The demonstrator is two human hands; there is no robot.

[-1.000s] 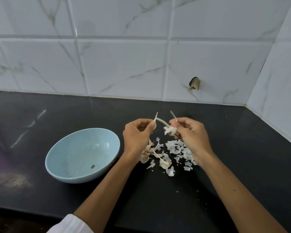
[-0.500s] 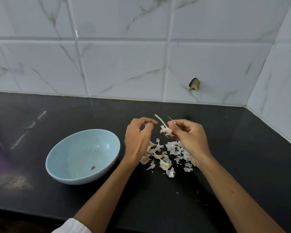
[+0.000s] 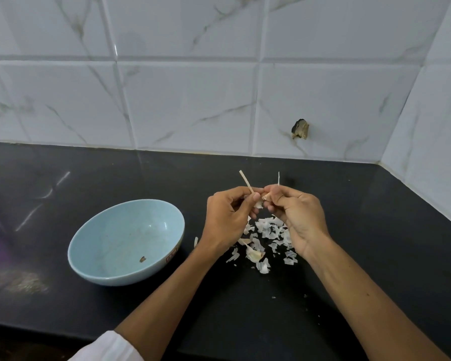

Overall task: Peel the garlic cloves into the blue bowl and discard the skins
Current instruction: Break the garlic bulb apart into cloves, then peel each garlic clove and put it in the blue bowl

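Nearest, just below my grip, papery skins point(image 3: 268, 230) are lying scattered on the bench point(image 3: 375, 256), and the blue bowl point(image 3: 120, 238) is sitting off to its left. Further out, my left hand point(image 3: 227, 217) and right hand point(image 3: 297, 214) are both pinching one garlic clove point(image 3: 265, 196) between curled fingertips. It is looking light, small and slippery, its skin brittle; I am judging its firm body the best hold.

Black countertop point(image 3: 375, 243), white marbled wall tiles point(image 3: 188, 105), dark wall hole point(image 3: 300, 129)
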